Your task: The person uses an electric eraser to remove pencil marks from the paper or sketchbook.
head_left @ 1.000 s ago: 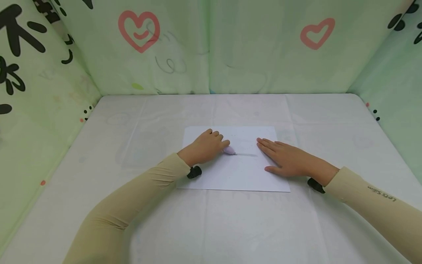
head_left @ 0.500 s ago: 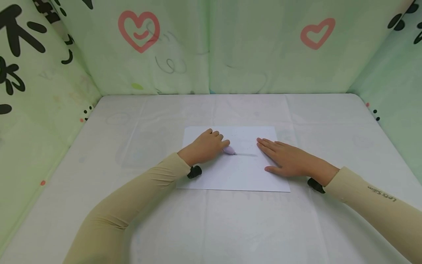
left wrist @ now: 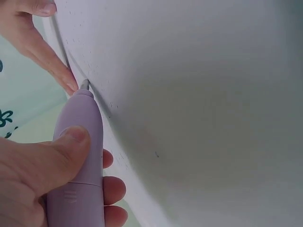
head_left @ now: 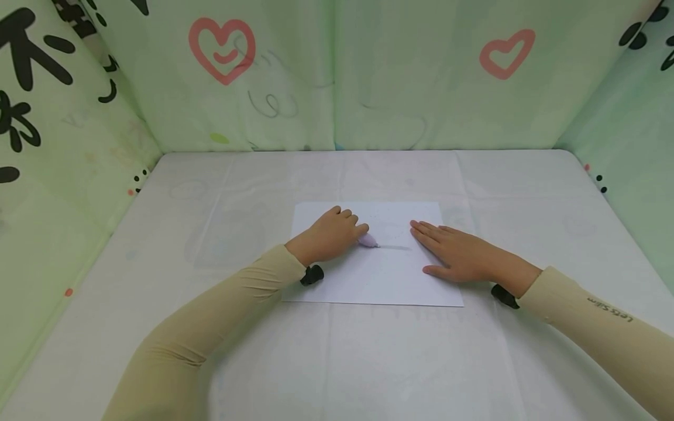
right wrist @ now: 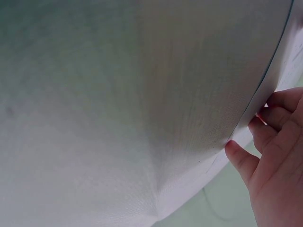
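Observation:
My left hand (head_left: 330, 235) grips a thick lilac electric eraser (left wrist: 80, 111), thumb along its side and fingers wrapped around the back. Its narrow grey tip (left wrist: 85, 84) points right, right at the surface of a white sheet of paper (head_left: 368, 283). A faint grey line (head_left: 396, 248) runs from the tip toward my right hand (head_left: 458, 252). That hand rests on the right part of the sheet, fingers straight and thumb spread. Small dark specks (left wrist: 157, 154) dot the paper in the left wrist view. In the head view, my left hand hides most of the eraser.
The sheet lies on a table covered with a creased white cloth (head_left: 253, 181). Green printed curtains (head_left: 400, 76) with hearts and black shapes stand along the back and both sides. A black wrist device (head_left: 312, 275) is on my left wrist, another (head_left: 504, 296) on my right.
My left hand and the eraser have shifted very slightly to the right. The right hand and the sheet have stayed in place.

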### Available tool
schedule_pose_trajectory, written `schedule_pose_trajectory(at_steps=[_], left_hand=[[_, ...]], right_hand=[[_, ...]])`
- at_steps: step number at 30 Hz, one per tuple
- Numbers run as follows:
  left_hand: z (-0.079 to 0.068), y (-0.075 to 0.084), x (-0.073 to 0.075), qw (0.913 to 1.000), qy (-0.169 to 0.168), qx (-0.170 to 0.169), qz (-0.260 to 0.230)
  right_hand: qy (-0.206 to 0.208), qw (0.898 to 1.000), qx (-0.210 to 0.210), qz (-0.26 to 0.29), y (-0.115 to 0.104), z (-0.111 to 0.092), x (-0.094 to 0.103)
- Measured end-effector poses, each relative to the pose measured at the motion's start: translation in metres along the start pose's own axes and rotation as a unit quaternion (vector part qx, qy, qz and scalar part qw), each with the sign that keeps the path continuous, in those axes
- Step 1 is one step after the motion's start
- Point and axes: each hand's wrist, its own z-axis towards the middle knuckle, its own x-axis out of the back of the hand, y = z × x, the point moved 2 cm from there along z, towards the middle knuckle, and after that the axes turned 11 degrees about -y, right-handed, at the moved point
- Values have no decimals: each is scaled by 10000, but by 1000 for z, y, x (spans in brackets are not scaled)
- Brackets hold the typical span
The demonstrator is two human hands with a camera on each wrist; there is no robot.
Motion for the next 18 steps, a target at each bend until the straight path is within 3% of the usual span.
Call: schedule_pose_trajectory(at_steps=[18], left_hand=[[1, 0, 1, 10000, -78, 17, -35]], right_hand=[[-9, 10000, -14, -23, -2, -1, 1]])
